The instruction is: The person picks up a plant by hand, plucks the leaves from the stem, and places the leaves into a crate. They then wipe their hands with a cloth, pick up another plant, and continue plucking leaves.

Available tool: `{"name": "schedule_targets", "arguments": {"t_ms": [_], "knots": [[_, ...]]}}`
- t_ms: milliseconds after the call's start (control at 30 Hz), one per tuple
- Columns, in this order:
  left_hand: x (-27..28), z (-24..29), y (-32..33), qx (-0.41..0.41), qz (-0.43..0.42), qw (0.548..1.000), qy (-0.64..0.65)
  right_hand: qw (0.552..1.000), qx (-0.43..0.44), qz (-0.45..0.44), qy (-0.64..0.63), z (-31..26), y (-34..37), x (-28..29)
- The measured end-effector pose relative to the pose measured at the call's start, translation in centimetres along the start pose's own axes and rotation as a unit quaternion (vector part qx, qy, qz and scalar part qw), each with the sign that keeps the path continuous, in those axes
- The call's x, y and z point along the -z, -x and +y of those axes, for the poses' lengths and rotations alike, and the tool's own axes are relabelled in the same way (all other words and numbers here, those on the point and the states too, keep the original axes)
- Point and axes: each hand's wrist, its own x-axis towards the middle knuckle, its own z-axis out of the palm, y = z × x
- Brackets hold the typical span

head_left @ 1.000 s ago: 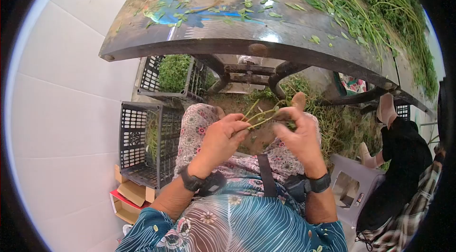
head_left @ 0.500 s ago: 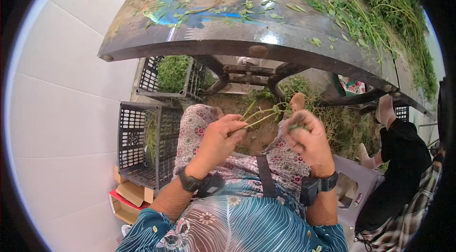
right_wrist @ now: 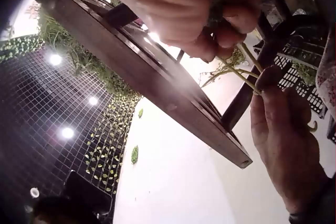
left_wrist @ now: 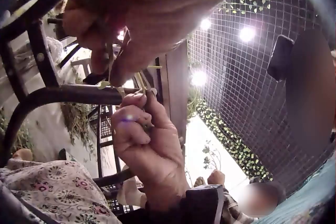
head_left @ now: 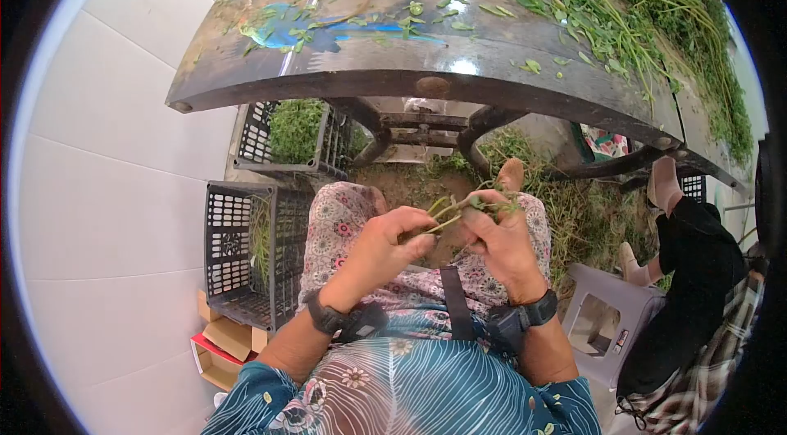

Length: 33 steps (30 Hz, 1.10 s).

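Observation:
Several green plant stems (head_left: 443, 218) stretch between my two hands, above my lap. My left hand (head_left: 384, 248) pinches their lower ends between thumb and fingers. At their leafy end, my right hand (head_left: 504, 245) pinches them, with small leaves (head_left: 498, 204) showing around the fingertips. In the right wrist view the stems (right_wrist: 240, 74) run from the right fingers to the left hand (right_wrist: 287, 134), and a bit of green shows inside the curled right fingers. The left wrist view has the right hand (left_wrist: 149, 142) facing the left fingers, close to them.
Ahead stands a dark table (head_left: 328, 86) strewn with loose leaves and a heap of stems (head_left: 656, 17). Under its left side is a black crate (head_left: 316, 158) of greens; another black crate (head_left: 238, 250) is nearer. Cut plants (head_left: 590, 218) litter the floor. A grey stool (head_left: 611, 324) and a seated person (head_left: 689, 287) are at right.
My right hand pulled back from the stems, curled round some green, then returned to pinch them at the leafy end. My left hand keeps its hold on the stems.

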Motion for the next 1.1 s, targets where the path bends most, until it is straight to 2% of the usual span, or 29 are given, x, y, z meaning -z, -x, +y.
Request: {"name": "schedule_targets", "arguments": {"t_ms": [100, 133, 300, 400, 500, 600, 700, 800, 867, 900, 933, 1033, 1067, 1100], "knots": [[-0.2, 0.6, -0.5, 0.059, -0.023, 0.992, 0.113, 0.988, 0.000, -0.045, 0.151, -0.2, 0.4, -0.8], [-0.2, 0.7, -0.6, 0.085, -0.029, 0.984, 0.152, 0.987, 0.012, -0.039, 0.155, 0.0, 0.4, -0.8], [-0.3, -0.3, -0.7, 0.030, 0.001, 0.991, 0.127, 0.980, 0.060, 0.012, 0.187, 0.1, 0.2, -0.8], [-0.1, -0.3, -0.6, -0.004, 0.032, 0.997, 0.064, 0.972, 0.034, -0.010, 0.231, -0.2, 0.3, -0.7], [0.0, 0.1, -0.5, -0.013, 0.038, 0.999, 0.027, 0.954, 0.074, 0.000, 0.290, -0.3, 0.3, -0.6], [0.0, 0.4, -0.3, 0.002, 0.021, 1.000, 0.015, 0.861, 0.239, -0.005, 0.449, 0.8, -0.3, 0.0], [-0.6, 0.4, -0.5, -0.024, 0.041, 0.999, 0.002, 0.892, 0.187, 0.011, 0.412, 0.8, -0.3, -0.2], [-0.5, 0.7, -0.5, -0.032, 0.056, 0.998, -0.001, 0.983, 0.080, 0.034, 0.163, 2.0, -1.1, 1.0], [-0.2, 0.5, -0.4, -0.013, 0.047, 0.999, 0.013, 0.998, 0.034, 0.042, -0.038, 1.1, -1.7, 3.1], [0.1, 0.0, -0.4, 0.002, 0.037, 0.999, 0.027, 0.989, 0.011, 0.046, -0.138, 0.6, -1.9, 4.2], [0.2, -0.3, -0.4, 0.018, 0.027, 0.999, 0.041, 0.984, 0.018, 0.038, -0.174, 0.3, -1.7, 4.6], [0.1, 0.5, -0.7, 0.017, 0.008, 0.999, 0.026, 0.991, 0.030, -0.002, -0.127, 0.3, -1.3, 4.6], [0.0, 0.8, -0.8, 0.038, -0.024, 0.998, 0.053, 0.991, 0.017, -0.064, -0.112, 0.7, -1.5, 5.2], [-0.1, 1.0, -0.8, 0.059, -0.055, 0.994, 0.078, 0.990, 0.015, -0.066, -0.120, 0.9, -1.4, 5.2]]}}
